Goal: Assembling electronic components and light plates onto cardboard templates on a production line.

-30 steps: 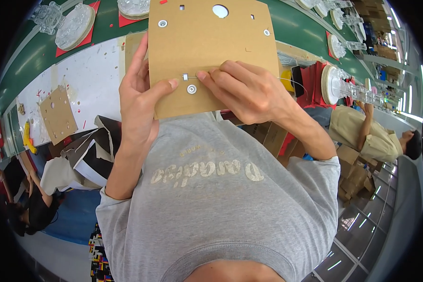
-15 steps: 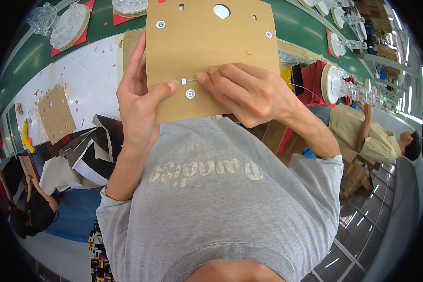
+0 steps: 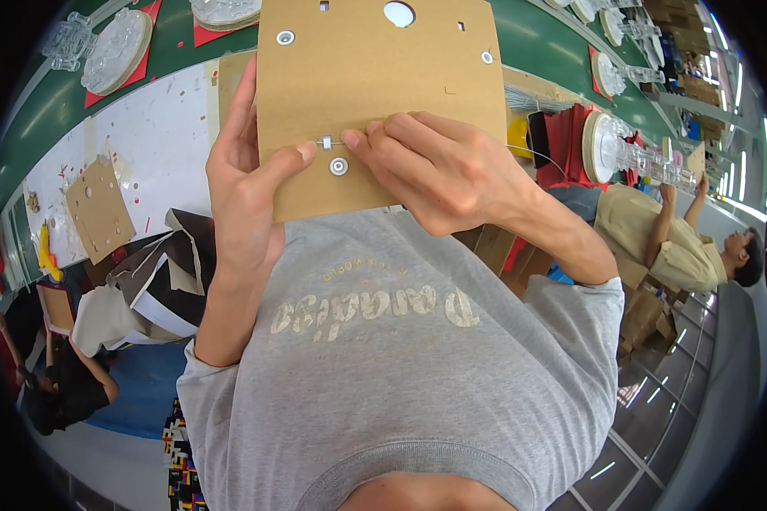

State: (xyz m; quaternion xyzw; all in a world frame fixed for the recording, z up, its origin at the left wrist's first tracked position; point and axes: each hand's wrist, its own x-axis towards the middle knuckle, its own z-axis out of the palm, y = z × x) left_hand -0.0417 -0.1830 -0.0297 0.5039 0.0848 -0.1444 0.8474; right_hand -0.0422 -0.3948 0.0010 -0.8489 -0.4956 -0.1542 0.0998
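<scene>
A brown cardboard panel [image 3: 375, 81] with a large round hole, small slots and several metal eyelets is held up before my chest. My left hand [image 3: 243, 175] grips its left edge, thumb on the front face and fingers behind. My right hand [image 3: 447, 170] pinches a thin pale wire [image 3: 533, 152] against the panel. The wire passes across a small light tab [image 3: 326, 142] at a slot, and its short tip shows between the tab and my left thumb. Just below the tab sits an eyelet [image 3: 338, 167]. The wire's far end trails right, past my wrist.
A similar panel [image 3: 100, 209] lies on the white table [image 3: 158, 128] at left. Clear, round-based pieces [image 3: 119, 51] stand on the green surface behind. Red sheets [image 3: 562, 145] and a bundle of wires [image 3: 537, 100] lie to the right. Co-workers are at both sides.
The wire's tip now pokes out on the left of the tab. My hands and the panel have shifted slightly left and up. The right-hand co-worker has raised a hand with a tan piece.
</scene>
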